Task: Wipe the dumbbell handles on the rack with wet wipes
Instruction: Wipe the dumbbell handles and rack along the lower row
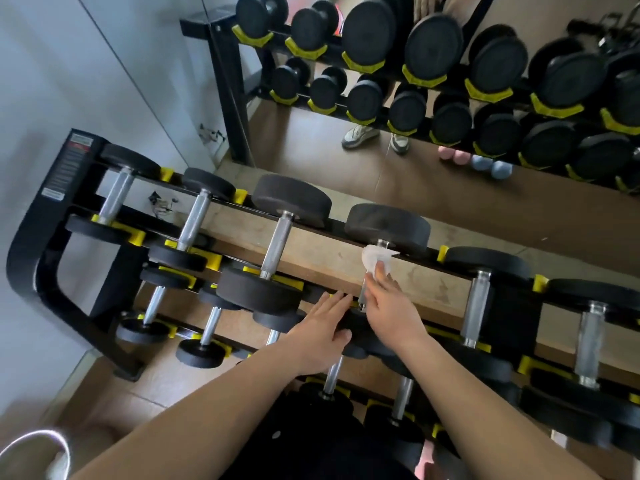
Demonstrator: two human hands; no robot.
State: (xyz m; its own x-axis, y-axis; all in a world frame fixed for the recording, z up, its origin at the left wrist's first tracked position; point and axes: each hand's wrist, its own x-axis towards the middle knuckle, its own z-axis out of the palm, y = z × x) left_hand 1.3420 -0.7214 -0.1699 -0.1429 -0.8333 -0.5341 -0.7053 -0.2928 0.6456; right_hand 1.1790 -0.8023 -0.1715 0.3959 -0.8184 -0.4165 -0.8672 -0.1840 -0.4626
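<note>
The right hand (388,306) reaches out over the top row of the dumbbell rack (45,237). It grips a white wet wipe (375,259) and presses it on the shiny metal handle (362,299) of the fourth dumbbell (388,225) from the left. The wipe is bunched up at the far end of the handle, right by the big black end. One finger points up along the handle over the wipe. A bit of bare handle shows just left of the hand.

The left hand (322,327) lies flat, palm down. Its fingers are straight and close together, and they hold nothing. It rests on the near black end of the same dumbbell, just beside the right hand. Its fingertips reach a yellow holder (341,295) on the front rail.

Both arms are bare and stretch forward from the bottom of the view.

More dumbbells sit on the rack on both sides and on the rows below.
</note>
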